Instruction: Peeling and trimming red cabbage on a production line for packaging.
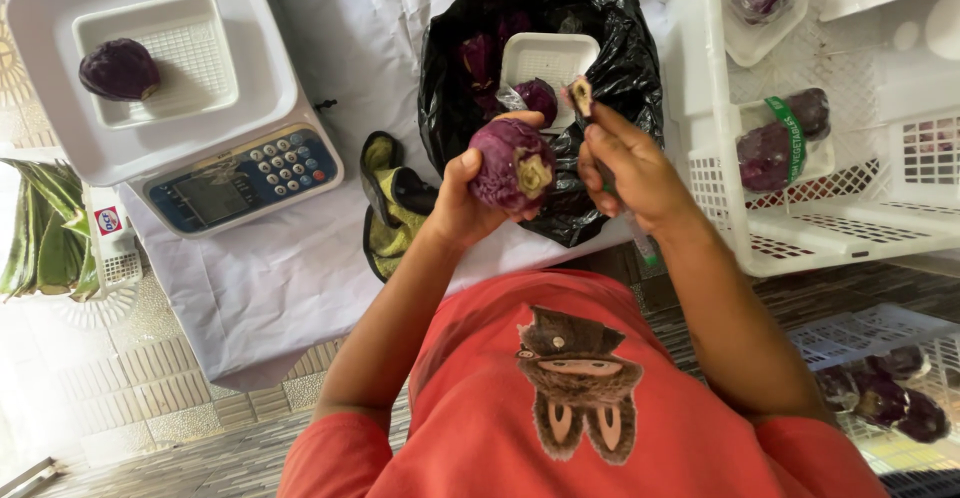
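My left hand (455,203) grips a small purple cabbage (508,163), its pale cut stem end turned to the right. Just right of it, my right hand (632,168) pinches a small cut-off stem piece (580,94) in its fingertips, over the open black bag (620,53). A thin tool end (643,246), seemingly held in that hand, pokes out below the palm. Both hands hover at the near edge of the white-clothed table (300,258).
The black bag holds purple leaves, a white foam tray (548,58) and another cabbage (538,96). A scale (230,173) at left carries a tray with one cabbage (120,68). White crate (720,188) on the right holds wrapped cabbages. Gloves (392,203) lie beside the bag.
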